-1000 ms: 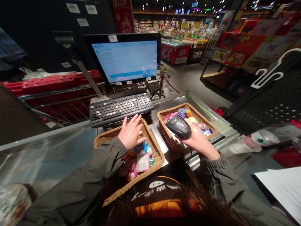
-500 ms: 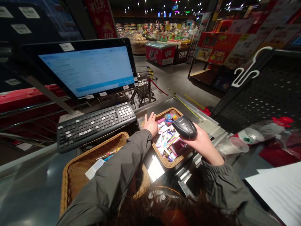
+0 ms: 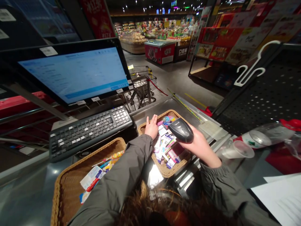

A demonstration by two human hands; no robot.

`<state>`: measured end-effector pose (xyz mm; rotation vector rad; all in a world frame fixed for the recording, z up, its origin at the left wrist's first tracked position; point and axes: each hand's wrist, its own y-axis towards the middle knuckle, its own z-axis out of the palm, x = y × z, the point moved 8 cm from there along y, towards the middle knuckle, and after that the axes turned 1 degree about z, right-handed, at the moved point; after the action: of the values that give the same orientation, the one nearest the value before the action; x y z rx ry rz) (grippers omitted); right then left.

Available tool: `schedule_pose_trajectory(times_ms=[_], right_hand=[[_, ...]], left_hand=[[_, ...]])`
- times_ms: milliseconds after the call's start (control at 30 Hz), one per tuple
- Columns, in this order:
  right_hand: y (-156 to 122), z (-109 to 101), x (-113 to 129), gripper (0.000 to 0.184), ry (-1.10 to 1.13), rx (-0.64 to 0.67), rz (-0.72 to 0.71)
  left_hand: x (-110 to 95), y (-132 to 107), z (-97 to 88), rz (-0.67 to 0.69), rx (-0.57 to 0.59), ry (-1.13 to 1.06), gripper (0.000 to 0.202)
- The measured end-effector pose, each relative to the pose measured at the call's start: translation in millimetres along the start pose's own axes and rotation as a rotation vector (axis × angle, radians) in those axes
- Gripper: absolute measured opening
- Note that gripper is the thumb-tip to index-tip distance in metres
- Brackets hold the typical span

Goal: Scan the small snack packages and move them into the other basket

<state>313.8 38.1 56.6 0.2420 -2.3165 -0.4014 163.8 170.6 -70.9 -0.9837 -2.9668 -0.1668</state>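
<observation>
My right hand (image 3: 197,144) is wrapped round a black handheld barcode scanner (image 3: 181,130), which hangs over the right side of a wicker basket (image 3: 169,173). Many small packets (image 3: 164,142) lie jumbled in that basket, in white, purple and pink. At the basket's far left rim, my left hand (image 3: 151,128) rests with fingers stretched out, and I see nothing held in it; its palm side is hidden. A second, larger wicker basket (image 3: 60,188) stands under my left forearm. Inside it are several colourful slim packs (image 3: 110,161) and a pale slip (image 3: 91,178), partly covered by my sleeve.
A monitor (image 3: 75,75) and a keyboard (image 3: 91,131) stand at the left. Plastic cups (image 3: 238,150) and white papers (image 3: 279,197) lie at the right, below a black perforated panel (image 3: 263,84) with a white hanger (image 3: 250,67). Beyond the counter is a shopping cart (image 3: 141,83).
The view has turned slightly right, so the monitor and keyboard sit further left. More of the larger basket's contents shows beside my left sleeve. My right hand still grips the scanner.
</observation>
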Motion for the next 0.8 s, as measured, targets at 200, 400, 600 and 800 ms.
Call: schedule_pose_trajectory(times_ms=[200,400,600,800], right_hand=[[-0.1,-3.3,1.9,0.071,0.021,-0.012,-0.003],[-4.8,-8.7,-1.9,0.064,0.026,-0.003,-0.013],[2.4,-2.5,11.0,0.061,0.039,-0.011,-0.048],[3.6,2.0,23.6,0.056,0.097,-0.004,-0.099]], left_hand=[[1.9,-1.3,-4.3,-0.027,0.021,0.028,0.036],[13.1,-21.8,-10.0,-0.008,0.077,0.044,0.023],[16.6,-29.0,-2.2,-0.102,0.112,0.027,0.025],[2.9,-20.7,12.4,-0.19,0.059,0.011,0.046]])
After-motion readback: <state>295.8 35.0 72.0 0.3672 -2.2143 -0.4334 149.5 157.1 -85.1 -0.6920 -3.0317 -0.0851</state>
